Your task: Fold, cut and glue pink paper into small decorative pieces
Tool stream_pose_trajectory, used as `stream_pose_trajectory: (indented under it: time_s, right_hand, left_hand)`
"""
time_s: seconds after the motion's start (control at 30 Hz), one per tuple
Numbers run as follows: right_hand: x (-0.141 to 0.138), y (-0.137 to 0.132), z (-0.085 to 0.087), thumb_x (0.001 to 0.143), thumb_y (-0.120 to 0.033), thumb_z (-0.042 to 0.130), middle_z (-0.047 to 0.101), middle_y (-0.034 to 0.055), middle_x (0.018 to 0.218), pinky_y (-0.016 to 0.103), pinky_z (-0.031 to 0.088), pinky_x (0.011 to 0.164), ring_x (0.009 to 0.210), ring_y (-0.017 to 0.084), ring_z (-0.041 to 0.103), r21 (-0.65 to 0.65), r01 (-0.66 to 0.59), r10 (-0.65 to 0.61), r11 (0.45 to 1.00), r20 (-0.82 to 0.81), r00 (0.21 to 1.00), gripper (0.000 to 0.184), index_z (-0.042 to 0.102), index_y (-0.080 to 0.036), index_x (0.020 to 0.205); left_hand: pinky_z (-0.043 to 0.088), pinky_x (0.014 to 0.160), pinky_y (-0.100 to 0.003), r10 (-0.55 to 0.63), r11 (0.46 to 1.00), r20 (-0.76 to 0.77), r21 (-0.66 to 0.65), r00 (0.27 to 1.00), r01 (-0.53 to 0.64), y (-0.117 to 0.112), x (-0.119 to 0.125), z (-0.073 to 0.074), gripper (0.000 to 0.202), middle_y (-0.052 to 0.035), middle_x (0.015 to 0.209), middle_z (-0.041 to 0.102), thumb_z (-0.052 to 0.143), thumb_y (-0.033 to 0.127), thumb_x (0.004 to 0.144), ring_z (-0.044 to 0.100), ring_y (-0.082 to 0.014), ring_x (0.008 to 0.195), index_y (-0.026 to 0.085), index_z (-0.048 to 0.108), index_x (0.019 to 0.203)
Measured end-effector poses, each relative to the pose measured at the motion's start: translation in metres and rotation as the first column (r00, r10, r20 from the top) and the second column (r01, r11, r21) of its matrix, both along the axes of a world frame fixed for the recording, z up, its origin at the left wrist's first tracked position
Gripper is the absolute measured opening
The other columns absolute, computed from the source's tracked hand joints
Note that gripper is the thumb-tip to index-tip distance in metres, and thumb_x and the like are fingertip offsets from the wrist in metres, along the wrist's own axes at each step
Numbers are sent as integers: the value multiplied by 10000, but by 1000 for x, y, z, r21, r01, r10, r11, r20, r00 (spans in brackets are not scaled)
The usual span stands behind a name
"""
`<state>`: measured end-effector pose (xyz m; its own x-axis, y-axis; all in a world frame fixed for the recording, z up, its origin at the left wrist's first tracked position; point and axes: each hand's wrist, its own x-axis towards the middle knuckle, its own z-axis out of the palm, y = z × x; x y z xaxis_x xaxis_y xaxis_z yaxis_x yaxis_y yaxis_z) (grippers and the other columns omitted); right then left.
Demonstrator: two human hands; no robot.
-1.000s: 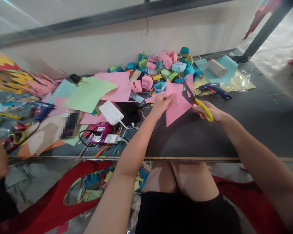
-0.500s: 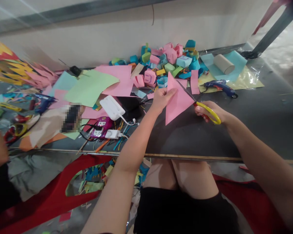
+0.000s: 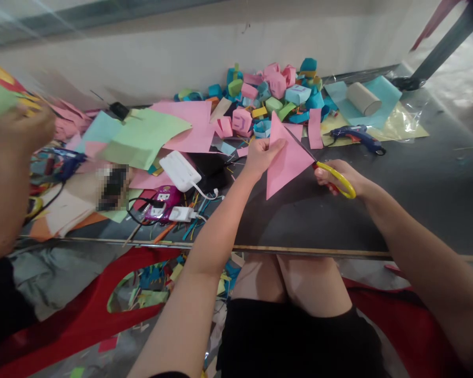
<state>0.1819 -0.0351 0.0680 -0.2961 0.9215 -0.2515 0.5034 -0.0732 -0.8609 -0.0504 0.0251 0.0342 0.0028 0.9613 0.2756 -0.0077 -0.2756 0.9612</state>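
My left hand (image 3: pixel 260 156) pinches the upper left edge of a pink paper triangle (image 3: pixel 286 160), held up over the dark table (image 3: pixel 418 205). My right hand (image 3: pixel 337 176) grips yellow-handled scissors (image 3: pixel 331 173). Their blades run along the paper's upper right edge, towards its top point. A narrow pink strip (image 3: pixel 314 128) lies on the table just behind the scissors.
A heap of folded coloured paper pieces (image 3: pixel 271 97) lies against the wall. Green and pink sheets (image 3: pixel 161 136), a white power bank (image 3: pixel 178 171) and cables sit to the left. A blue glue gun (image 3: pixel 358 136) and a paper roll (image 3: pixel 363 98) are at right. Another person's hand (image 3: pixel 18 131) is at far left.
The scissor blades have closed along the pink paper's edge and a pink strip now lies apart. The other person's hand has risen into view at the left.
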Motion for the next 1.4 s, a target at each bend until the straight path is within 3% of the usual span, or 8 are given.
stream_pose_trajectory:
  time_s: [0.23, 0.73, 0.93, 1.13, 1.4]
  right_hand:
    - [0, 1, -2, 504, -978, 679, 494, -27, 556, 205, 378, 314, 347, 57, 445, -1, -1, 1, 1000, -4, 1000, 828, 481, -190, 662]
    - [-4, -5, 2, 581, -958, 666, 485, -28, 539, 189, 367, 301, 348, 44, 425, 5, 40, -40, 999, -14, 999, 793, 468, -193, 646]
    - [-5, -3, 1, 669, -884, 697, 510, -20, 528, 186, 374, 291, 328, 48, 425, -17, 103, -102, 995, 30, 994, 728, 518, -179, 668]
    - [1, 3, -5, 663, -889, 693, 549, 6, 548, 209, 405, 296, 333, 74, 469, 53, 77, -82, 996, 87, 993, 737, 564, -164, 664]
    - [-3, 0, -3, 650, -850, 734, 525, -9, 523, 222, 397, 311, 354, 80, 448, 116, 117, -135, 986, 155, 979, 699, 639, -158, 679]
  left_hand:
    - [88, 513, -280, 12, 1000, 30, -30, 999, -11, -1, 1, 1, 702, 65, 548, 183, 845, 545, 747, 201, -51, 517, 187, 287, 517]
    - [152, 512, -261, -7, 1000, 40, 1, 999, 7, 2, 0, -2, 680, 59, 564, 239, 874, 515, 725, 247, -55, 529, 184, 311, 538]
    - [172, 501, -242, -10, 999, 97, -35, 995, 14, 1, 1, -3, 656, 56, 565, 257, 865, 519, 737, 292, -47, 518, 179, 336, 546]
    - [205, 488, -226, -34, 999, 87, -20, 996, 36, 0, 1, -2, 660, 57, 563, 294, 842, 597, 724, 306, -40, 504, 177, 358, 566]
    - [259, 510, -231, -13, 997, 165, -77, 986, 26, -2, 1, -1, 601, 54, 565, 326, 847, 499, 767, 381, -51, 527, 171, 387, 560]
